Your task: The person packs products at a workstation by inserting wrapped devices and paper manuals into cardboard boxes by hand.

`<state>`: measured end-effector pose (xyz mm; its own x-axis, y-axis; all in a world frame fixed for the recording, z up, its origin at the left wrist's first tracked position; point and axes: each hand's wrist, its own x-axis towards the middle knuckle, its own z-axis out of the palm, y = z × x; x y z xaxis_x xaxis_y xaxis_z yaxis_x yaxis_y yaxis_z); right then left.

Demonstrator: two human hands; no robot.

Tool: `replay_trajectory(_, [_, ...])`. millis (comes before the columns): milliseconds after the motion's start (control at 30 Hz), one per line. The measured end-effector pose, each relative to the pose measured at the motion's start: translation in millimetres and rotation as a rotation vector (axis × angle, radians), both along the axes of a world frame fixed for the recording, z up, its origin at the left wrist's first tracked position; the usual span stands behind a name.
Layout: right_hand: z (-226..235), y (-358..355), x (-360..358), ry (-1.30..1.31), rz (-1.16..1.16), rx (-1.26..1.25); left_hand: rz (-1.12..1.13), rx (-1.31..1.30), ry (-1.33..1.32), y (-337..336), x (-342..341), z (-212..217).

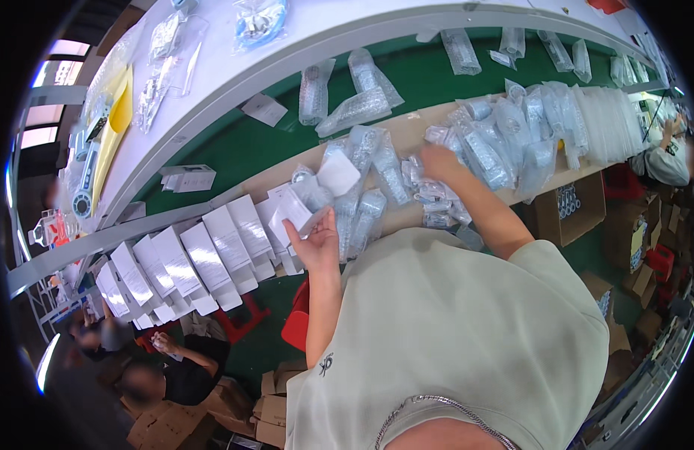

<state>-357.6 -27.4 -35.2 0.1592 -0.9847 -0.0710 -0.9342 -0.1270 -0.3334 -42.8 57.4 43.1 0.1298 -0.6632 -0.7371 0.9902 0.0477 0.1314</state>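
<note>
Close in, the person's own shirt blocks the near bench edge, and little free room shows between the row of white boxes and the heap of bubble-wrapped bags. Left hand pinches a small white box above that edge. Farther out, right hand rests on bags, its fingers hidden, so I cannot tell its grip.

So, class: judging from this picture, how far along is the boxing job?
Done: a row of white boxes lies lined up along the bench edge. In hand: the left hand holds an open white box, while the right hand reaches into the bagged parts. Left: a big heap of bubble-wrapped pieces.
</note>
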Motion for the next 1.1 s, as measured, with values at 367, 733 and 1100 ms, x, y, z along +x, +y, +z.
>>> replay_trajectory(367, [125.4,22.5,28.0,-0.54,-0.019,0.113,-0.214,-0.095,-0.312,1.4,-22.8,-2.2])
replay_trajectory(733, [106.2,0.1,85.4,-0.969,0.11,0.645,-0.312,-0.253,-0.433,-5.4,-50.8,4.7])
replay_trajectory(1100, [121.7,-51.3,75.5,-0.903,-0.178,0.181,-0.626,-0.208,-0.7,-51.6,-63.7,-10.7])
